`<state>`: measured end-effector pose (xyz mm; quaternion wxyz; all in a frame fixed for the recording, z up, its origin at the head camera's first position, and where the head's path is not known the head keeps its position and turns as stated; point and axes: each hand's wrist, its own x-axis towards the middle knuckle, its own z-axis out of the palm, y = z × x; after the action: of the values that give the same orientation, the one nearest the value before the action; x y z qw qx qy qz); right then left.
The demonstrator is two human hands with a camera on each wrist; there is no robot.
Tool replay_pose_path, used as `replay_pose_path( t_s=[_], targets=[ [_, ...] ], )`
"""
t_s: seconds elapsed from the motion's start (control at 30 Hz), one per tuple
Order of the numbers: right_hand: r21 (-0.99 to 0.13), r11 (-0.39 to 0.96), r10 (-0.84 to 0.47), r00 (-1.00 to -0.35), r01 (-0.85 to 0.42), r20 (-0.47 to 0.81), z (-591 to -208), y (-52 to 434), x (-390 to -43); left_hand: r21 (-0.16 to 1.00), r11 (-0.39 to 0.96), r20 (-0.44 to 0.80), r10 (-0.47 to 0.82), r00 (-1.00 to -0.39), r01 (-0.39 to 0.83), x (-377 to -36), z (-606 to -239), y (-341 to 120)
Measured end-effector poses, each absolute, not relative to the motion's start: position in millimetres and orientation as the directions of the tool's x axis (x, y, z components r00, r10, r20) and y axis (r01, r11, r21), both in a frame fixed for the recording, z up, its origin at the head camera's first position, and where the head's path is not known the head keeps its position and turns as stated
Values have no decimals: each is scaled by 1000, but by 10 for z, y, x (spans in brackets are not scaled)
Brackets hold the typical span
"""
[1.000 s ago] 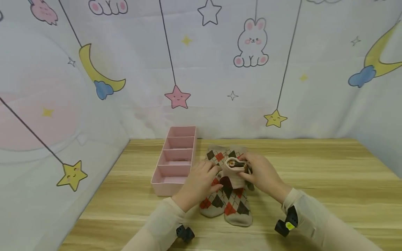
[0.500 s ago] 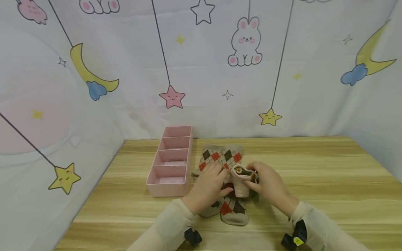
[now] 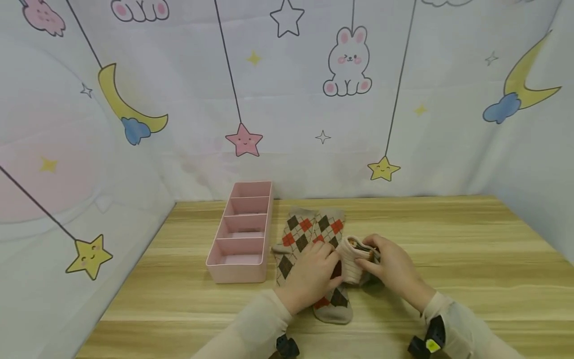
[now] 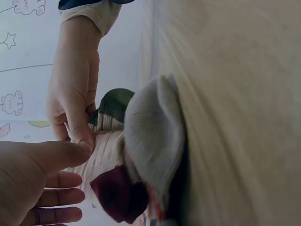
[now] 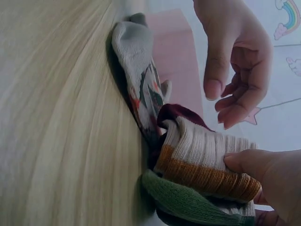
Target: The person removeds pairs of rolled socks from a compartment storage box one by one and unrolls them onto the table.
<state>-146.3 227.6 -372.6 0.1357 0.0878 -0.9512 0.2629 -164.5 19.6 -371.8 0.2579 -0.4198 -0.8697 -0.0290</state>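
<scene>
My right hand [image 3: 394, 264] grips a rolled pair of socks [image 3: 351, 267] standing over the table, thumb on the near side. In the right wrist view the rolled socks [image 5: 202, 160] show cream ribbing, a brown band, a green part and a maroon tip. My left hand [image 3: 310, 273] is just left of the roll, above the argyle socks; the right wrist view shows its loosely bent fingers [image 5: 249, 94] apart from the roll, holding nothing. Beige argyle socks [image 3: 298, 229] with red and dark diamonds lie flat side by side, partly hidden beneath the left hand.
A pink box [image 3: 237, 274] with several compartments in a row stands left of the argyle socks. Beneath everything is a wood-grain table [image 3: 448, 239]. A white cloth backdrop [image 3: 296, 99] printed with stars, moons and a bunny hangs behind and at the sides.
The rolled socks have moved right and toward me in the right hand, off the argyle pair's middle. My left hand has followed rightward. The view has shifted slightly.
</scene>
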Motion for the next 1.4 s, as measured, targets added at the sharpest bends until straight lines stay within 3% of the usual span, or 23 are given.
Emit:
replay_pose_path(
  t_s=[0.27,0.47,0.57,0.67,0.77,0.83,1.0,1.4],
  targets=[
    [-455,851,-120,-941,-262,317,-3772,2370,-1506,-184,632,394,749,-533,753,-1633,-3817,286],
    [-379,860,-184,-900,-342,395,-3801,2453,-1561,-170,636,347,754,-558,753,-1652,-3849,319],
    [-286,847,-274,-829,-448,487,-3830,2510,-1612,-165,642,322,753,-574,749,-1659,-3849,339],
    [-153,797,-409,-707,-585,577,-3839,2574,-1685,-170,645,307,753,-582,745,-1671,-3845,360],
    [-47,716,-542,-597,-697,591,-3819,2628,-1753,-179,648,291,754,-589,740,-1686,-3843,374],
    [-9,678,-602,-562,-735,567,-3799,2655,-1786,-185,647,281,756,-591,740,-1696,-3833,378],
    [-13,683,-645,-612,-730,459,-3773,2707,-1842,-170,650,248,756,-606,741,-1731,-3806,381],
    [-193,768,-565,-788,-611,245,-3789,2773,-1926,-116,673,210,735,-644,730,-1835,-3784,406]
  ],
)
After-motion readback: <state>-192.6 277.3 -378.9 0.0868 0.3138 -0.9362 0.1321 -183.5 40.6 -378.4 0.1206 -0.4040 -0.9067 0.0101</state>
